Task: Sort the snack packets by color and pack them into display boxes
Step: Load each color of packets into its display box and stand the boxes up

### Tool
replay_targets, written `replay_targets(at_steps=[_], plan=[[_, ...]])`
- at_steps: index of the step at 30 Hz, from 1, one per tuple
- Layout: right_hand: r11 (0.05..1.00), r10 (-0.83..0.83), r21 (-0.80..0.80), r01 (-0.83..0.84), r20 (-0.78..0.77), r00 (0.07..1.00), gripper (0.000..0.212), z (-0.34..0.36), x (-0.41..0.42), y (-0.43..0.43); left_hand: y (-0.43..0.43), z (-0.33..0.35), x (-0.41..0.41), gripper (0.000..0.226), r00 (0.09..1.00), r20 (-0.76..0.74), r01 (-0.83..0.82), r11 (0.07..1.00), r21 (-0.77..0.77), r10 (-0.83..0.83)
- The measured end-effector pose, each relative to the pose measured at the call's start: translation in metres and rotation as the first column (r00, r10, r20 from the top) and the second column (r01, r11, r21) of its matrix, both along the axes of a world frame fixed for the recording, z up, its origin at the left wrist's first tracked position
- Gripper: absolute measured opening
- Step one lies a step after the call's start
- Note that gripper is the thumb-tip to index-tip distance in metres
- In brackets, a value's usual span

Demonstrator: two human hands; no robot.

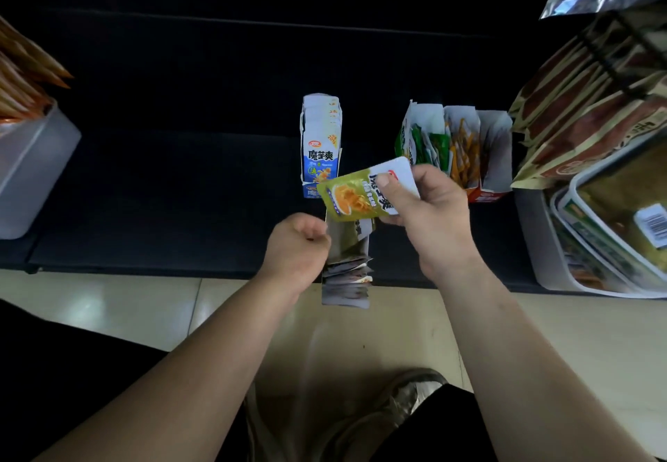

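1. Head view, looking down: a green snack packet with a white top is held just below and to the right of the blue display box, overlapping that box's lower corner.
2. The right hand pinches the packet's white end, thumb on its face and fingers curled behind.
3. The left hand, below the blue display box, has its fingers curled round the side of a narrow grey carton holding a row of pale packets.
4. The blue display box stands upright on a dark shelf, filled with white-and-blue packets.
5. To the right of the blue display box, apart from it, stands an open divided box holding green packets and orange packets.
6. Further right of it lie large brown and tan bags stacked in a bin.
7. Far left of it sits a translucent tub of orange packets.
8. Below it are a pale tiled floor and one shoe.
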State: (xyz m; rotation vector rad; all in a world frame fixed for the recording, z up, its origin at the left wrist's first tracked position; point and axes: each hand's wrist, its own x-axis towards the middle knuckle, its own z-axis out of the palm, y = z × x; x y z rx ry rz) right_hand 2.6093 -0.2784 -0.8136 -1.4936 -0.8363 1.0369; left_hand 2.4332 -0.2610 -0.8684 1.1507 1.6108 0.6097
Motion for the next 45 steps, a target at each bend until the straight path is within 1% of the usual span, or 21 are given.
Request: replay_targets(at_steps=[3, 7, 9, 12, 13, 15, 17, 19, 21, 23, 25, 27, 29, 30, 33, 35, 36, 38, 41, 43, 45], plan=[[0.991, 0.111, 0.056, -0.125, 0.209, 0.972, 0.015, 0.003, 0.004, 0.003, -0.002, 0.000, -0.004, 0.022, 0.999, -0.049, -0.016, 0.998, 0.056, 0.019], [0.970, 0.232, 0.010, -0.241, 0.247, 0.941, 0.009, -0.005, -0.005, 0.001, -0.004, -0.001, -0.003, 0.026, 1.000, -0.009, 0.000, 1.000, 0.012, 0.000], [0.961, 0.275, -0.035, -0.274, 0.226, 0.934, 0.006, -0.013, -0.011, -0.003, -0.005, -0.004, -0.003, 0.025, 1.000, 0.010, 0.028, 1.000, 0.010, -0.028], [0.926, 0.376, -0.140, -0.351, 0.270, 0.886, 0.037, -0.030, -0.015, -0.008, -0.006, -0.007, -0.004, 0.027, 0.998, 0.000, 0.060, 0.998, 0.022, -0.060], [0.917, 0.397, -0.170, -0.361, 0.289, 0.871, 0.042, -0.037, -0.015, -0.009, -0.006, -0.008, -0.005, 0.030, 0.997, -0.008, 0.072, 0.997, 0.024, -0.072], [0.893, 0.441, -0.250, -0.374, 0.326, 0.836, 0.038, -0.049, -0.013, -0.009, -0.005, -0.012, -0.005, 0.037, 0.996, 0.003, 0.089, 0.996, 0.018, -0.089], [0.860, 0.495, -0.333, -0.387, 0.358, 0.792, 0.023, -0.056, -0.011, -0.011, -0.005, -0.017, -0.005, 0.043, 0.995, 0.012, 0.095, 0.995, 0.017, -0.096], [0.875, 0.463, -0.325, -0.359, 0.347, 0.815, 0.013, -0.056, -0.011, -0.013, -0.003, -0.022, -0.007, 0.043, 0.995, -0.027, 0.099, 0.993, 0.061, -0.097], [0.897, 0.419, -0.291, -0.333, 0.316, 0.851, 0.018, -0.056, -0.010, -0.013, -0.001, -0.025, -0.010, 0.042, 0.991, -0.089, 0.112, 0.986, 0.124, -0.101], [0.907, 0.389, -0.291, -0.304, 0.304, 0.870, 0.018, -0.055, -0.009, -0.012, 0.001, -0.026, -0.010, 0.038, 0.989, -0.092, 0.127, 0.979, 0.161, -0.114], [0.944, 0.274, -0.265, -0.197, 0.292, 0.916, 0.014, -0.056, -0.004, -0.011, 0.001, -0.024, -0.006, 0.032, 0.987, -0.083, 0.152, 0.969, 0.196, -0.138], [0.970, 0.133, -0.237, -0.059, 0.311, 0.941, 0.016, -0.059, 0.002, -0.011, 0.002, -0.018, 0.000, 0.028, 0.978, -0.105, 0.201, 0.942, 0.267, -0.179], [0.967, 0.040, -0.253, 0.037, 0.291, 0.956, 0.022, -0.062, 0.007, -0.012, 0.010, -0.013, 0.009, 0.023, 0.952, -0.159, 0.300, 0.904, 0.303, -0.263], [0.959, 0.021, -0.280, 0.049, 0.243, 0.970, 0.025, -0.064, 0.008, -0.012, 0.016, -0.012, 0.014, 0.020, 0.931, -0.194, 0.355, 0.890, 0.285, -0.309], [0.940, 0.046, -0.341, -0.022, 0.060, 0.997, 0.031, -0.067, 0.006, -0.014, 0.035, -0.010, 0.029, 0.015, 0.836, -0.309, 0.506, 0.855, 0.116, -0.453], [0.943, 0.111, -0.315, -0.103, 0.008, 0.994, 0.038, -0.066, 0.002, -0.015, 0.041, -0.011, 0.038, 0.023, 0.746, -0.394, 0.596, 0.802, 0.034, -0.537], [0.944, 0.147, -0.300, -0.138, 0.008, 0.989, 0.041, -0.065, 0.002, -0.015, 0.042, -0.013, 0.042, 0.025, 0.721, -0.420, 0.616, 0.787, 0.026, -0.551], [0.945, 0.181, -0.281, -0.169, 0.015, 0.983, 0.043, -0.065, 0.003, -0.014, 0.042, -0.016, 0.048, 0.022, 0.712, -0.451, 0.626, 0.778, 0.060, -0.538], [0.950, 0.169, -0.269, -0.156, 0.025, 0.985, 0.034, -0.068, 0.006, -0.012, 0.040, -0.023, 0.044, 0.006, 0.743, -0.434, 0.616, 0.774, 0.148, -0.509], [0.956, 0.163, -0.250, -0.151, 0.028, 0.986, 0.024, -0.070, 0.007, -0.011, 0.039, -0.026, 0.037, 0.018, 0.745, -0.427, 0.626, 0.758, 0.183, -0.512], [0.958, 0.163, -0.252, -0.134, 0.096, 0.982, 0.016, -0.074, 0.005, -0.009, 0.037, -0.024, 0.028, 0.024, 0.780, -0.428, 0.583, 0.778, 0.235, -0.456]])
